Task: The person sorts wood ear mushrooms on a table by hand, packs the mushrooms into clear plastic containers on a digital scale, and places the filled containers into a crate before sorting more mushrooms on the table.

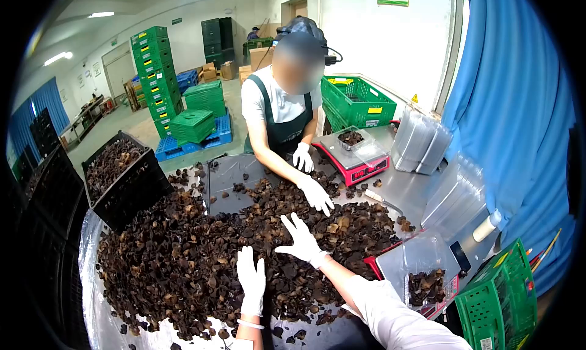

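A wide heap of dark brown wood ear mushrooms point(177, 264) covers the metal table. My left hand point(251, 275), in a white glove, is over the near middle of the heap, fingers up and thumb apart, with nothing in it. Farther in, my right hand point(300, 242), also white-gloved, spreads its fingers above the mushrooms and holds nothing. Just beyond it, a co-worker's gloved hand point(316, 196) reaches onto the heap. To the right of my right hand, a clear plastic tub point(421, 261) with some mushrooms in it stands on a red-edged scale point(387, 266).
Across the table are a co-worker point(282, 115) and a second red scale point(366, 167) bearing a filled tub point(350, 141). Stacked clear tubs point(453, 197), a phone point(460, 256) and a green crate point(497, 298) are at right. A black crate point(131, 188) of mushrooms tilts at left.
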The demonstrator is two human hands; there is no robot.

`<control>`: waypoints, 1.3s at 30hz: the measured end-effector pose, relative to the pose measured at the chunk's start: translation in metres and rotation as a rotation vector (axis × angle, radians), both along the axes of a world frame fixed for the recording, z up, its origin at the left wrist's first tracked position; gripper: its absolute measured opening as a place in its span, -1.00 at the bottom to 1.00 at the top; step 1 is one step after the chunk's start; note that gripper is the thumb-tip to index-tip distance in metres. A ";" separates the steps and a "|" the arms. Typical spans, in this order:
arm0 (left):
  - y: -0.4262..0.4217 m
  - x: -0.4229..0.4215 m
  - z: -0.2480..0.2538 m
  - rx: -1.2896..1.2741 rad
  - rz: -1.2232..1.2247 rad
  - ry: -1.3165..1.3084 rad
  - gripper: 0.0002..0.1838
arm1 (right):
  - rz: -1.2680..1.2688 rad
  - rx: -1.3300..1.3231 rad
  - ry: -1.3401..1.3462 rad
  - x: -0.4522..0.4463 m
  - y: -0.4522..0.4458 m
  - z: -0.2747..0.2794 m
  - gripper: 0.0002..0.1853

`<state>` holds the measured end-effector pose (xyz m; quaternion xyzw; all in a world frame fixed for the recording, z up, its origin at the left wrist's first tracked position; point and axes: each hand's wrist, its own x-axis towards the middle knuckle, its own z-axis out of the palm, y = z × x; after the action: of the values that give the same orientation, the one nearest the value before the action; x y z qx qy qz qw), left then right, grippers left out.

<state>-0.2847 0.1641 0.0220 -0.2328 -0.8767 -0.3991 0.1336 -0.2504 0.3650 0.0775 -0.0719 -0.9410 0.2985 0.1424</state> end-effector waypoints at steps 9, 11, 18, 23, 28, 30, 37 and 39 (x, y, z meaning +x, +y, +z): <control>0.003 0.017 -0.002 -0.067 0.015 -0.045 -0.61 | 0.174 0.097 -0.287 0.020 -0.024 -0.014 -0.14; 0.001 0.022 -0.004 -0.038 0.001 -0.046 -0.60 | 0.189 -0.041 -0.228 0.030 -0.022 -0.022 -0.15; -0.002 0.055 -0.003 -0.016 -0.116 0.044 -0.40 | 0.180 -0.069 -0.158 0.076 -0.025 -0.023 -0.08; -0.008 0.084 -0.001 0.017 -0.167 0.044 -0.36 | 0.210 -0.021 -0.161 0.104 -0.031 -0.016 -0.07; -0.019 0.110 -0.005 0.027 -0.195 0.034 -0.35 | 0.241 0.106 -0.143 0.136 -0.037 -0.005 -0.05; -0.022 0.120 -0.001 -0.028 -0.201 0.051 -0.35 | 0.223 0.185 -0.161 0.153 -0.039 -0.007 0.01; -0.045 0.184 -0.007 -0.089 -0.272 0.025 -0.50 | 0.241 0.175 -0.157 0.221 -0.043 -0.031 -0.17; -0.050 0.206 -0.015 -0.185 -0.306 0.028 -0.48 | 0.254 0.235 -0.092 0.242 -0.048 -0.039 -0.25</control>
<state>-0.0783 0.1143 0.0075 -0.3802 -0.8622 -0.3291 0.0613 -0.0082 0.3174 0.0385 0.0513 -0.9764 0.1984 0.0679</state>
